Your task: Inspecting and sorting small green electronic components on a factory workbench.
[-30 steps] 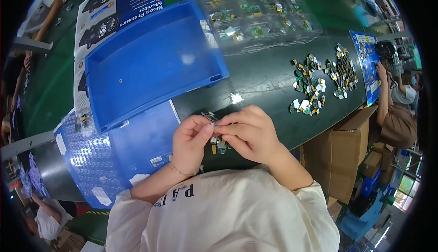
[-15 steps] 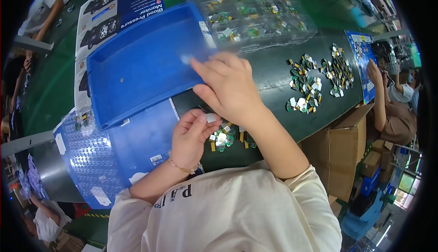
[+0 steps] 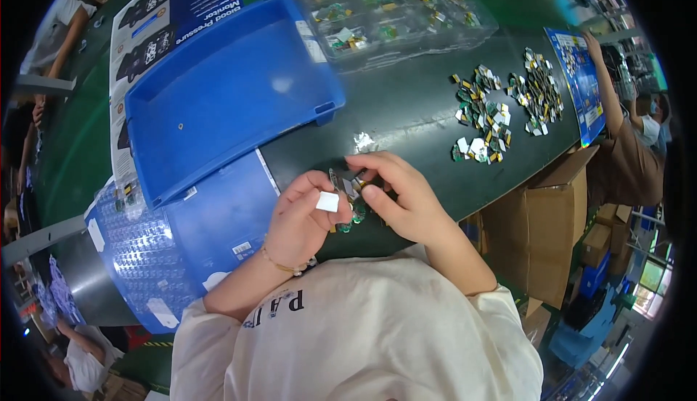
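at upper left we see the blue tray [image 3: 239, 85], perhaps kept near for easy reach. at centre our left hand [image 3: 296, 216] pinches a white piece [image 3: 327, 202], seemingly flat side up for viewing. our right hand [image 3: 408, 201] curls half open by small boards [image 3: 357, 214]; whether it grips one, we cannot tell. board piles [image 3: 539, 97] lie right.

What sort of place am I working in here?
Probably an electronics assembly workshop: piles of small green, white and yellow circuit-board pieces lie on a dark green worktable, near a clear plastic tray holding similar pieces.
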The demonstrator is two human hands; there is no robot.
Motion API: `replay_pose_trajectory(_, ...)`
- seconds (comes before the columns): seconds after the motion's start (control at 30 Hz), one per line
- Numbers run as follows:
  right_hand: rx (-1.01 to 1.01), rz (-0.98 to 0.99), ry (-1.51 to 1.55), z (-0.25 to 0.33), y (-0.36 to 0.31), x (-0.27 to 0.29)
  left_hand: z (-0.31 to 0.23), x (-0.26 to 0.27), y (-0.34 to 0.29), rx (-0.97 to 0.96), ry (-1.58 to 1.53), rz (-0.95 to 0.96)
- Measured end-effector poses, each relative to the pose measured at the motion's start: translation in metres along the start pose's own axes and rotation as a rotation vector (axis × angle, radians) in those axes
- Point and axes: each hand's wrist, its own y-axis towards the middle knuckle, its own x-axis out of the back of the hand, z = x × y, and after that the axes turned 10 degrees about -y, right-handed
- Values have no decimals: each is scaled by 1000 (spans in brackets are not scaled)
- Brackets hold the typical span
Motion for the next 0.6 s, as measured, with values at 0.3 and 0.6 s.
replay_pose_trajectory(0.3, -6, 181, 310, -9, -5, 2, 0, -7, -3, 5, 146, 25)
replay_pose_trajectory(0.6, -147, -78, 351, -2, -16, -5, 6, -7, -2, -203, 496, -41)
